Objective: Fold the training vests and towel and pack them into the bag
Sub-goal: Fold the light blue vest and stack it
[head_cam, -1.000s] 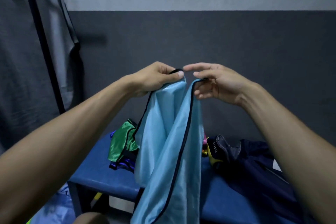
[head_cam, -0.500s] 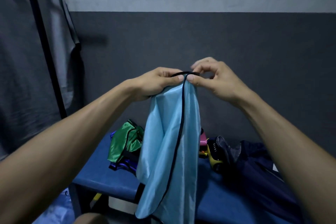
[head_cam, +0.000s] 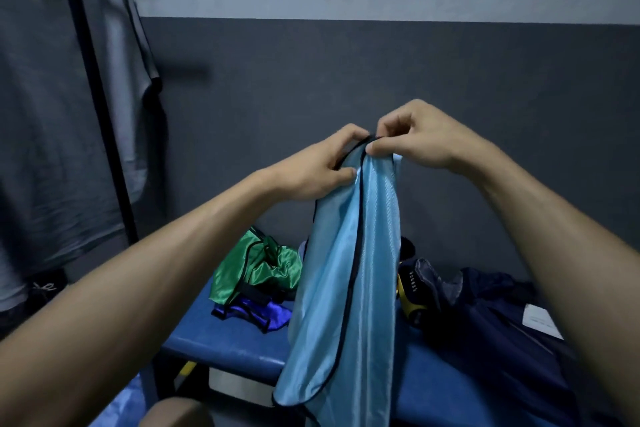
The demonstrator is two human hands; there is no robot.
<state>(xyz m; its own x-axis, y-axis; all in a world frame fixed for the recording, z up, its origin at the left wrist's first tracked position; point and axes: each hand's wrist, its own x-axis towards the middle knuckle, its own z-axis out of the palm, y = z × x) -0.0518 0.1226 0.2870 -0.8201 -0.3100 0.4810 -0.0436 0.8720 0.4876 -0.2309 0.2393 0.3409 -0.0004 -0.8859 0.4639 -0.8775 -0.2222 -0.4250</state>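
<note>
The light-blue vest [head_cam: 349, 253] is pinched at its top by both hands, left [head_cam: 322, 166] and right [head_cam: 415, 139] touching, each grip closed on the hem. Its length hangs straight down, above the table [head_cam: 221, 343].

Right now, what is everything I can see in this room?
light blue vest: one, black trim, hanging from both hands above the bench
green vest: one, crumpled on the bench, left
royal blue vest: one, under the green one
bench: one, blue, padded
navy bag: one, on the bench, right
grey shirt: one, hanging at left
left hand: pinching the light blue vest's top edge
right hand: pinching the same edge
</note>
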